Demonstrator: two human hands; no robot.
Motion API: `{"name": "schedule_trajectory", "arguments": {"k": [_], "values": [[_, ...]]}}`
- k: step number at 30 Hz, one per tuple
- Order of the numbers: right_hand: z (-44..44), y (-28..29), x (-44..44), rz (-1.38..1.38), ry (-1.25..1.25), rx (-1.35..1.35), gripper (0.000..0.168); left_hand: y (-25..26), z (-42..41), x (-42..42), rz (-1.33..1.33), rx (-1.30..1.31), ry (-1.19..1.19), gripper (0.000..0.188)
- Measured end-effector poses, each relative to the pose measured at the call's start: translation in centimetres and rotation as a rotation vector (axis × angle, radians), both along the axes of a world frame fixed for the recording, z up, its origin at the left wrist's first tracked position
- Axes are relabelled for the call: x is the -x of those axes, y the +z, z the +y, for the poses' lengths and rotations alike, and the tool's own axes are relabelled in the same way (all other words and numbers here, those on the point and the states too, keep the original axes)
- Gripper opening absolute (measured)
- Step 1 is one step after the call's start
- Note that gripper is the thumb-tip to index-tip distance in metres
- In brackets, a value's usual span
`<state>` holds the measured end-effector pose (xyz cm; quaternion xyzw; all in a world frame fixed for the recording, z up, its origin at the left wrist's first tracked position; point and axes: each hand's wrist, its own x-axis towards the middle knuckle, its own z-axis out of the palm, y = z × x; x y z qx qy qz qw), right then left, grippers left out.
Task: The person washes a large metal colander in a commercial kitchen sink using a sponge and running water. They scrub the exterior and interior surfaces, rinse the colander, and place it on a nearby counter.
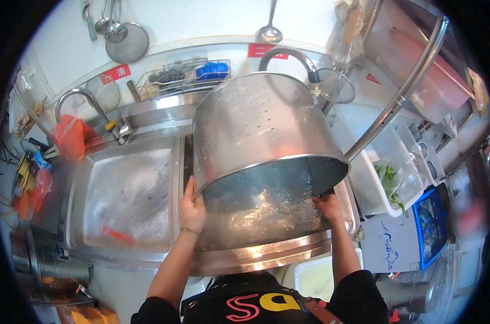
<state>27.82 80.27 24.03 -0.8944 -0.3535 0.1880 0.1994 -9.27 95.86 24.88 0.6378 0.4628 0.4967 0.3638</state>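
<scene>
A large stainless-steel pot [265, 117] with rows of small holes in its wall lies tilted over the right sink basin [265, 253], its mouth turned towards me. Rippling water [265, 214] shows below and within the rim. My left hand [192, 210] grips the rim at its left end, thumb up along the outside. At the right end of the rim, my right hand [329, 208] has its fingers curled at the water's edge, beside a small dark patch. Its fingertips are partly hidden, so what they hold is unclear.
Left of the pot, a second basin [127, 198] holds foamy water and a red object [118, 235]. Faucets [80, 95] rise behind. A slanting metal pole [399, 97] crosses at right, near a white plastic basket [407, 202] with bagged greens. Ladles [271, 33] hang on the wall.
</scene>
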Motion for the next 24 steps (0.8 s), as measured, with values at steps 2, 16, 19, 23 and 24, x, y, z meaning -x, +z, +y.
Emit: {"name": "schedule_trajectory", "arguments": {"k": [2,16,19,23,24], "values": [[-0.3,2.7,0.1,0.028,-0.288,-0.157,0.042,-0.2,-0.6,0.7,0.090,0.192,0.019,0.043],[2.3,17.2,3.6,-0.664,0.150,-0.575,0.009,-4.4,-1.0,1.6,-0.147,0.325,-0.040,0.049],[3.4,20.9,8.7,-0.685,0.497,-0.864,0.013,-4.1,-0.2,1.9,-0.162,0.247,-0.071,0.050],[3.9,22.5,12.2,-0.470,0.707,-0.930,0.028,-4.2,-0.8,3.3,-0.010,0.508,-0.102,0.049],[3.7,22.9,11.8,-0.461,0.645,-0.992,0.032,-4.0,-1.4,3.7,0.072,0.588,-0.076,0.048]]}}
